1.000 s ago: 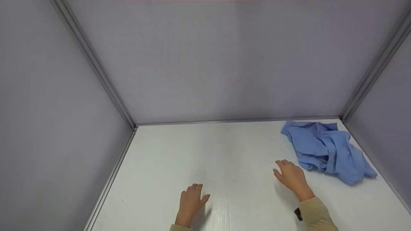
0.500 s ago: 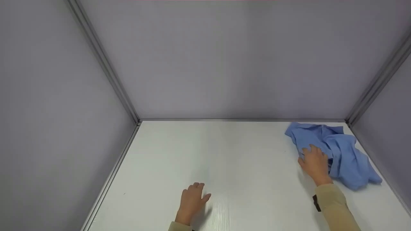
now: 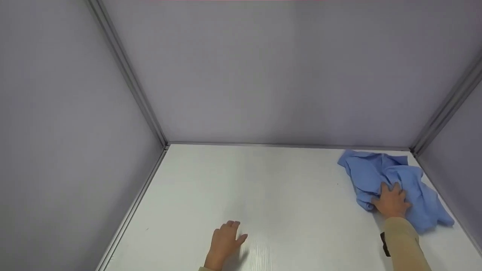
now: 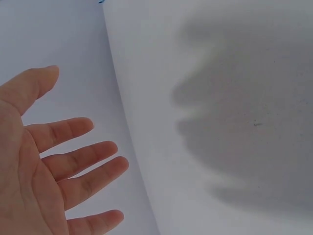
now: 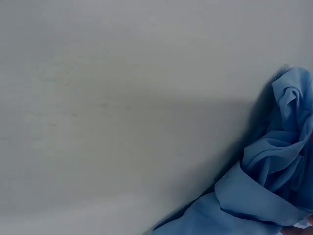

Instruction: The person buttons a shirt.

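A crumpled blue cloth (image 3: pixel 363 175) lies at the back right of the white table; in the right wrist view the cloth (image 5: pixel 254 196) fills the lower right corner. On its near part rests my right hand (image 3: pixel 391 201), fingers spread and slightly bent; whether they grip any fabric cannot be told. My left hand (image 3: pixel 224 241) hovers over the table's front middle, holding nothing. In the left wrist view the left hand (image 4: pixel 54 166) has its fingers apart and relaxed.
The white table (image 3: pixel 256 188) is bounded by a grey back panel (image 3: pixel 263 75), a left panel (image 3: pixel 75 131) and a right panel (image 3: pixel 463 150). Metal profiles run along the corners.
My right hand has moved right from beside the cloth onto it. The left hand has stayed nearly in place, and the head view has shifted slightly.
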{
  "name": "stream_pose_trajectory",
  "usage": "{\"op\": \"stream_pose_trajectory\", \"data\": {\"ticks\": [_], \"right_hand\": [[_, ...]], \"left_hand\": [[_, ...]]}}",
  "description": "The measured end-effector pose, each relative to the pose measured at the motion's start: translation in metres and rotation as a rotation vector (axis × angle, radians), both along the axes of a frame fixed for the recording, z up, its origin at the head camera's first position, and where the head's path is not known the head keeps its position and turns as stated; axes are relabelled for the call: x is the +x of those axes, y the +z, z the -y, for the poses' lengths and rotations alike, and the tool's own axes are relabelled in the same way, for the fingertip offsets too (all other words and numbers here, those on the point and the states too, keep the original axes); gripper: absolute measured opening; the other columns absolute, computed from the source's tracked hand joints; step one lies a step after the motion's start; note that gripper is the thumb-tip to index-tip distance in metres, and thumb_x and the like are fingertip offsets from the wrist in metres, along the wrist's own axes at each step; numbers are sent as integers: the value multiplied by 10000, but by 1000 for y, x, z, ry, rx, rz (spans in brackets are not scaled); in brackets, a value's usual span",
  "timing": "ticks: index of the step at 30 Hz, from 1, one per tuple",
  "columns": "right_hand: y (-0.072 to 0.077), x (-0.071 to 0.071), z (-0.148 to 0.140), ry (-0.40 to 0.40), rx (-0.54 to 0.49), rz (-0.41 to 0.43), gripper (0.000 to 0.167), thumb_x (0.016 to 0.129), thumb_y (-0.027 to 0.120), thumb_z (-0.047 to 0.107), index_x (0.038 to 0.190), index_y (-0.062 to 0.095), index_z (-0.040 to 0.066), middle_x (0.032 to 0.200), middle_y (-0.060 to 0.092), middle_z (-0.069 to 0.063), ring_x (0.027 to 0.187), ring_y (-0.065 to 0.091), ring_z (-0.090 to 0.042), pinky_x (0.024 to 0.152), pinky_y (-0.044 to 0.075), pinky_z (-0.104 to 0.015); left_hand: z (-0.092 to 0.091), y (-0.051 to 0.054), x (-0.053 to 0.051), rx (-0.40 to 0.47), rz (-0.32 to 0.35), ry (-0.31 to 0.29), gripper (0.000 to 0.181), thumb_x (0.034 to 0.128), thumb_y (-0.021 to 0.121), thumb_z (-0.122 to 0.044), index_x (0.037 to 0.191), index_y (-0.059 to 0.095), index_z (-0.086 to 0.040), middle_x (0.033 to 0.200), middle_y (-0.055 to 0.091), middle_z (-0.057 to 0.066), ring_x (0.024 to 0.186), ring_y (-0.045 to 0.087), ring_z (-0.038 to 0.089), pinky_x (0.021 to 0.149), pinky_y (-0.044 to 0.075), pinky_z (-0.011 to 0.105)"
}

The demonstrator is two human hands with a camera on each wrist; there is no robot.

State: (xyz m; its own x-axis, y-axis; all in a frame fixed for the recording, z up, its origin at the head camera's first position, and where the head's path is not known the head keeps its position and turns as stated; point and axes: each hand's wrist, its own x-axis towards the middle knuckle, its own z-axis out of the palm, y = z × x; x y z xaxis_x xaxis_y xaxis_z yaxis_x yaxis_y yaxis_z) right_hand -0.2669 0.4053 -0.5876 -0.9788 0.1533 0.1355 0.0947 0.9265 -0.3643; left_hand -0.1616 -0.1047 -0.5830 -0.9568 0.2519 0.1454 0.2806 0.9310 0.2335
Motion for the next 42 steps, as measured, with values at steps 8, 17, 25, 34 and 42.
{"op": "stream_pose_trajectory", "data": {"ticks": [8,17,25,34,42], "right_hand": [[-12,5,-7,76,6,53,681,752,644,273,1157,346,-185,1072,229,-472,864,286,-643,699,268,-659],[-28,11,-9,159,63,47,373,711,563,-40,959,368,-238,901,368,-385,786,418,-525,685,328,-581],[-25,17,15,235,57,-4,211,720,490,-142,892,421,-242,834,451,-319,792,481,-448,725,385,-512],[-19,18,66,316,12,1,249,722,532,-118,934,438,-212,883,455,-268,845,491,-418,761,395,-494],[-18,30,113,398,0,-10,195,705,568,-93,868,464,-125,811,444,-162,746,497,-310,673,419,-434]], "left_hand": [[-2,-5,1,31,72,-1,437,788,609,-398,1024,603,-30,943,605,106,795,586,256,586,458,365],[-6,-5,0,101,55,-55,443,793,607,-395,1037,596,-26,957,606,116,773,589,263,589,469,361],[-12,-5,0,147,74,-65,449,813,584,-393,1068,579,-24,1003,592,130,846,580,283,643,464,399],[-16,-3,-4,193,43,-88,433,828,582,-364,1085,576,-17,1013,592,119,843,581,260,653,470,376],[-22,-2,-2,202,59,-100,435,829,576,-368,1088,578,-18,1010,593,120,846,580,261,652,469,371]]}}
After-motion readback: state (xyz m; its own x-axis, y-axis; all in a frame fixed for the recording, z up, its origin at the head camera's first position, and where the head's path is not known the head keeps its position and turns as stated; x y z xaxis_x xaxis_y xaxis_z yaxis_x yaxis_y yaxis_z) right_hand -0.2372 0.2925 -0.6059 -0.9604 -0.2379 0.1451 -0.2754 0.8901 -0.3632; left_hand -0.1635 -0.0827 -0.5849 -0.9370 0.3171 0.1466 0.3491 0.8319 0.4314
